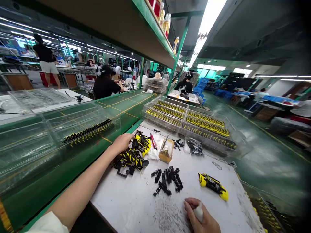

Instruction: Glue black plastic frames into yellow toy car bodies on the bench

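My left hand [123, 142] reaches to the far left of the white table, its fingers bent together at the back edge of a pile of black-and-yellow plastic parts [131, 158]. What its fingertips pinch, if anything, is hidden. Near the front edge, my right hand [202, 218] is closed around a small white squeeze bottle [198, 212]; its nozzle points upward. Small black plastic parts [167, 179] lie loose in mid-table. To their right rests a black-and-yellow assembled piece [213, 186], tilted across the surface.
Behind the pile lie a red utility knife [153, 141], a small cardboard box [166, 151] and a bag of black parts [194, 146]. Clear trays of yellow-and-black parts [187, 118] stand at the back. Another tray [85, 132] sits left on the green bench. Co-workers sit beyond.
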`<state>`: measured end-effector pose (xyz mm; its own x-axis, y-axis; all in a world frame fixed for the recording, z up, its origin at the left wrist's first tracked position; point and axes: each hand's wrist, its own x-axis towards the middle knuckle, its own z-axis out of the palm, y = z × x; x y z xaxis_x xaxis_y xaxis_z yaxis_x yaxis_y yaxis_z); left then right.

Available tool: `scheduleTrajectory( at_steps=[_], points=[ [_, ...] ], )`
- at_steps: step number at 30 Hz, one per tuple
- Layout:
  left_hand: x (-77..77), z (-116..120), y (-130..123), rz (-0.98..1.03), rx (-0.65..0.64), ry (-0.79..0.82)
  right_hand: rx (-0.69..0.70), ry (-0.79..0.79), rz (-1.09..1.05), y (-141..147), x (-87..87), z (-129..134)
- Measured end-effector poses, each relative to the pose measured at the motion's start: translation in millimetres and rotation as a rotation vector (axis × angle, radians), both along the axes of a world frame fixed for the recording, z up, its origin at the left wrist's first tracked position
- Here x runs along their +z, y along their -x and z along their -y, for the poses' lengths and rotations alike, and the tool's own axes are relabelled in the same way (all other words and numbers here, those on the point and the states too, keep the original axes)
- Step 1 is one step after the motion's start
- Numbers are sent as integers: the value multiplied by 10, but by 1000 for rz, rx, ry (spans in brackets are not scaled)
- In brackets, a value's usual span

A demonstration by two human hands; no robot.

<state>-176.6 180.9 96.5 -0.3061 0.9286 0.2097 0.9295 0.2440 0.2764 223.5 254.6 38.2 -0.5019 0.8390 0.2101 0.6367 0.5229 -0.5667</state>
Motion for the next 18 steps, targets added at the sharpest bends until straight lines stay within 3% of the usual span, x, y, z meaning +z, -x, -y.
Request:
scheduleTrajectory(
  at_steps=[4, 10, 14, 18],
  points=[
    [56, 93, -31, -47, -10, -75, 8, -2, -21, 22, 30, 52],
    [269, 331, -188, -98, -9, -273, 17, 55, -60, 24, 86, 85],
    [261, 487, -597, -162, -78, -449, -21, 202, -178, 86, 156, 120],
    [156, 547, -1241, -261, -264, -507, 12, 543, -408, 266, 342, 296]
  ],
)
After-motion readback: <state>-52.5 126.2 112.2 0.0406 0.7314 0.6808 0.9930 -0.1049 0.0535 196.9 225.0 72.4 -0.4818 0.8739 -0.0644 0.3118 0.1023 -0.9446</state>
